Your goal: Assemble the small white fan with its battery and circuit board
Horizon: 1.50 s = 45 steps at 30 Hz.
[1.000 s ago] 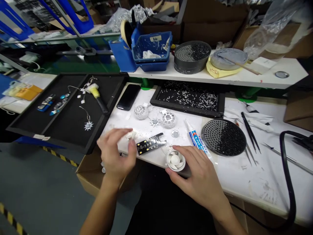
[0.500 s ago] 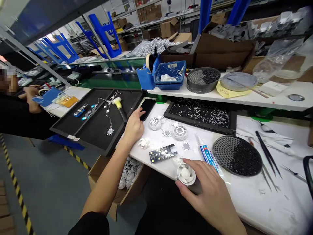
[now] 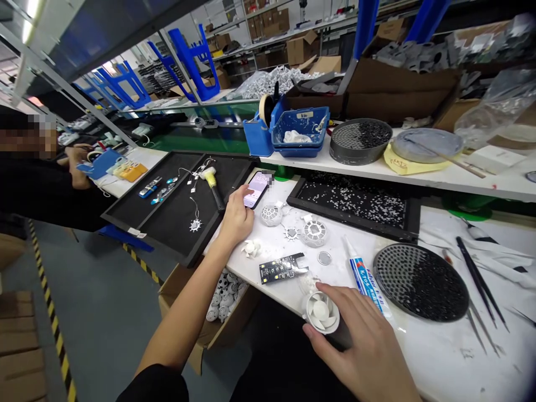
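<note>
My left hand (image 3: 237,219) rests at the near end of a smartphone (image 3: 258,188), a fingertip on its lit screen. Its fingers are partly stretched and grip nothing. Between the thumb and fingers of my right hand (image 3: 362,340) is a small white fan (image 3: 321,312) in a round housing, its blades facing up at the table's front edge. Behind it lies a black circuit board (image 3: 283,268) with a notched end. A loose white fan wheel (image 3: 251,249), two white lattice domes, one of them a dome (image 3: 314,230), and a small round disc (image 3: 324,258) lie around it.
A glue tube (image 3: 366,282) and a round tray of black bits (image 3: 421,282) lie to the right, with tweezers (image 3: 479,279) beyond. Left stands a black tray (image 3: 176,223) holding a glue gun (image 3: 213,187) and wired parts. A person (image 3: 37,167) sits far left.
The phone's screen has gone from dark to lit, with a left fingertip now on it. My right hand still holds the fan. The view has shifted slightly.
</note>
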Each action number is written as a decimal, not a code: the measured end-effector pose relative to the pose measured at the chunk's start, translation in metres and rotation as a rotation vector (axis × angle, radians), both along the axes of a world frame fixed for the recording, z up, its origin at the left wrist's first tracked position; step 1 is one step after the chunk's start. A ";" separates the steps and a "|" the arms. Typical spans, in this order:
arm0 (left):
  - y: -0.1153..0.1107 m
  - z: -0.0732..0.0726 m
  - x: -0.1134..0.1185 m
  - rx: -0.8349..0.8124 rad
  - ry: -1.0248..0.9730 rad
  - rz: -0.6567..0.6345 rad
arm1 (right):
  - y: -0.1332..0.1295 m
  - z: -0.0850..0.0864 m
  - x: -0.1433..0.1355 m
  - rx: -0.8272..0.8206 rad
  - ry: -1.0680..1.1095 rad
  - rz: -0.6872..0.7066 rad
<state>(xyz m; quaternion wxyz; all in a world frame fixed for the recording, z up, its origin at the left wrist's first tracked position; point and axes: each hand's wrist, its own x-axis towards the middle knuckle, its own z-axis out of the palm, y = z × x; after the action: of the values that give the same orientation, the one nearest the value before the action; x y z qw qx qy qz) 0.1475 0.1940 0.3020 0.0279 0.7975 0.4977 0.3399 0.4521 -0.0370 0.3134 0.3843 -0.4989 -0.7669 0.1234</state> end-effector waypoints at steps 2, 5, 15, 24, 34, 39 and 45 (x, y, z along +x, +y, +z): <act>0.001 -0.001 0.000 -0.013 0.000 -0.004 | 0.000 0.000 0.001 0.000 0.000 0.004; 0.002 -0.002 0.000 -0.026 -0.023 -0.002 | -0.001 0.000 0.002 0.005 0.004 0.005; 0.008 -0.006 -0.010 -0.043 -0.146 0.040 | 0.001 -0.001 0.002 0.034 -0.023 0.003; 0.005 -0.003 -0.010 -0.031 -0.220 0.103 | 0.002 0.000 0.001 0.022 -0.032 0.010; 0.003 0.001 -0.006 -0.064 -0.110 0.112 | 0.000 0.002 0.003 -0.017 -0.016 0.028; 0.002 0.004 -0.004 -0.059 -0.087 0.107 | 0.000 0.003 0.002 -0.013 -0.012 0.027; 0.001 0.003 -0.003 -0.050 -0.060 0.097 | 0.000 0.002 0.002 -0.006 -0.018 0.024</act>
<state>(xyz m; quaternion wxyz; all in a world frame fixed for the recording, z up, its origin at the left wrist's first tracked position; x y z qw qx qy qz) 0.1443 0.1949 0.3052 0.0459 0.7609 0.5431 0.3521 0.4539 -0.0369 0.3154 0.3745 -0.4919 -0.7759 0.1256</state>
